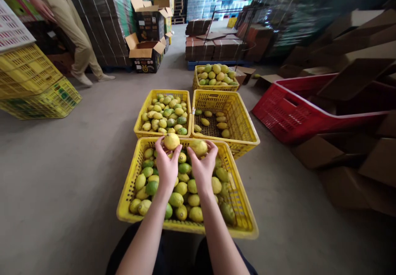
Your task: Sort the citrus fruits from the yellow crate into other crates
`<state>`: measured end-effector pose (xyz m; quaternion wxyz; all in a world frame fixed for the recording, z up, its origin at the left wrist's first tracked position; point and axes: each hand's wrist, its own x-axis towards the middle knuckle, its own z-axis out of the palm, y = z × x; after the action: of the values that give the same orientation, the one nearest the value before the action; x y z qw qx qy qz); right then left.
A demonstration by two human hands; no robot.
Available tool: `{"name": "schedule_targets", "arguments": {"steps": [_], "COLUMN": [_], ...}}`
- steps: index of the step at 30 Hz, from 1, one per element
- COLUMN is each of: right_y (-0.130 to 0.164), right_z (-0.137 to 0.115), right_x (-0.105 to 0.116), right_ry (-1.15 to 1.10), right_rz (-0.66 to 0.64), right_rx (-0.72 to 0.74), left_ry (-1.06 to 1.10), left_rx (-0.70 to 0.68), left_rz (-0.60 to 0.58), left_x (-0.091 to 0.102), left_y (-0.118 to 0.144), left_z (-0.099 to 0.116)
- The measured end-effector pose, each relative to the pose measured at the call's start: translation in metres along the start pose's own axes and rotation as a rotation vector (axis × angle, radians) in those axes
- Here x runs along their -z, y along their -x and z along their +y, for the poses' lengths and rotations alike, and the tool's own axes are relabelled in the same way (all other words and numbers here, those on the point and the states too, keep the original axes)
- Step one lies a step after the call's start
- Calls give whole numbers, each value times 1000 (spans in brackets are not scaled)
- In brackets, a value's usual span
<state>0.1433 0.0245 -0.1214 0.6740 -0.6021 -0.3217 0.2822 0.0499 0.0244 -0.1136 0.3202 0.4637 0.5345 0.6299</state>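
Two lemons in hand: the yellow lemon (171, 141) pinched in the fingertips of my left hand (167, 165), raised at the far rim of the near crate (126, 192); a second lemon (199, 147) cupped under the curled fingers of my right hand (203, 168), at 3 o'clock from the first and about level with it. Both hands closed on fruit, neither spread. Below them the near crate holds mixed green and yellow lemons in a loose heap. At 12 o'clock, touching its far rim, sit the full crate (139, 122) on the left and the sparse crate (247, 130) on the right; a fourth crate (195, 86) stands further off. Risk, as I judge it: the left grip is fingertip-only on a smooth round skin, so a slip would drop the lemon onto the rim or the concrete floor (62, 172) and bruise it. Both hands sit close, so they may knock together.
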Motion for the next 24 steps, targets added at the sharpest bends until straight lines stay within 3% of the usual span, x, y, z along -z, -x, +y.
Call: {"name": "schedule_targets", "arguments": {"steps": [4, 15, 18, 24], "right_y": [4, 6, 5, 1], "right_z": [-2, -7, -11, -21], "right_x": [-1, -2, 0, 6], "right_ry": [98, -9, -88, -351], "right_rz": [31, 62, 51, -94], "right_rx": [168, 163, 85, -200], "left_ry": [-169, -261, -136, 395], "left_rx": [-120, -169, -44, 424], "left_rz": [-19, -40, -57, -128], "left_x": [3, 7, 5, 5], "left_y": [0, -2, -3, -6], "left_z": [-2, -4, -2, 13]}}
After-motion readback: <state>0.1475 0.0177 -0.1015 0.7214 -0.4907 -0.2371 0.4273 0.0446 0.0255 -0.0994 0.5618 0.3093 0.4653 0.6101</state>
